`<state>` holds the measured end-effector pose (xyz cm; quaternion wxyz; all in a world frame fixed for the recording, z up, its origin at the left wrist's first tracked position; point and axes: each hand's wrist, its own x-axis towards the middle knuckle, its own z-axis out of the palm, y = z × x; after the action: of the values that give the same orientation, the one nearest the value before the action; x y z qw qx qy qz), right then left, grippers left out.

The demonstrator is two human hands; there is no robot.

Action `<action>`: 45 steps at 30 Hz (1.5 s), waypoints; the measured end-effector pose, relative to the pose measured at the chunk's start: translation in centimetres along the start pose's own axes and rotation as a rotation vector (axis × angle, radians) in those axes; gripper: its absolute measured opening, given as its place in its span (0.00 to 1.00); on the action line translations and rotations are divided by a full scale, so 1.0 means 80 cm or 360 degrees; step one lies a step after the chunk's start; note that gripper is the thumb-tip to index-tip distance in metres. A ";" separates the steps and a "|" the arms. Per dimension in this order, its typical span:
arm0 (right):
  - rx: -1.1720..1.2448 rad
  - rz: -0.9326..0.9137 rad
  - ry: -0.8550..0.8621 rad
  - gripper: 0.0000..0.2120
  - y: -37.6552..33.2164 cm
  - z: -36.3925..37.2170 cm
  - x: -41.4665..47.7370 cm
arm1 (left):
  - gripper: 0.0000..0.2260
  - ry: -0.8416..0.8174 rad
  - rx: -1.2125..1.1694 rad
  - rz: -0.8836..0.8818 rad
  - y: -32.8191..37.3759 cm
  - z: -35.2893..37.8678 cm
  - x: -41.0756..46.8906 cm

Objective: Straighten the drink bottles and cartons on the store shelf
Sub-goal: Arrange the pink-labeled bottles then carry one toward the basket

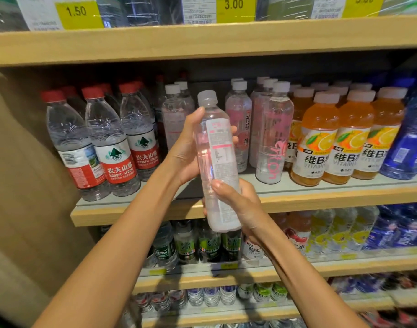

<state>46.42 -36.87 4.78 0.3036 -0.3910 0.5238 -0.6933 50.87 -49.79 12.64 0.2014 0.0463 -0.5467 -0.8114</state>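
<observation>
Person's got the clear pink-label bottle (222,147) up off the shelf in both hands. The right hand (238,204) is wrapped round the bottom end and the left hand (186,147) is curled round the middle, back label facing the camera. Behind it on the shelf (321,200) there's a gap, with red-capped water bottles (112,143) to the left and matching pink bottles (273,138) and orange vitamin drinks (321,143) to the right.

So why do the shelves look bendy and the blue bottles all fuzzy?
Head view: the wide-angle lens bows the top shelf; the blue bottles sit at the frame's edge, where the head view smears; the bottle in the middle is sharp; light glints off the plastic over the price tags.
</observation>
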 end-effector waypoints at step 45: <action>-0.0563 -0.0289 0.0184 0.17 -0.018 -0.010 -0.010 | 0.23 -0.0179 0.0291 0.0167 0.006 -0.005 -0.018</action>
<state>46.13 -35.45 5.90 0.1358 -0.4433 0.6166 -0.6363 52.46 -49.72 12.71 0.2076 -0.0098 -0.6304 -0.7479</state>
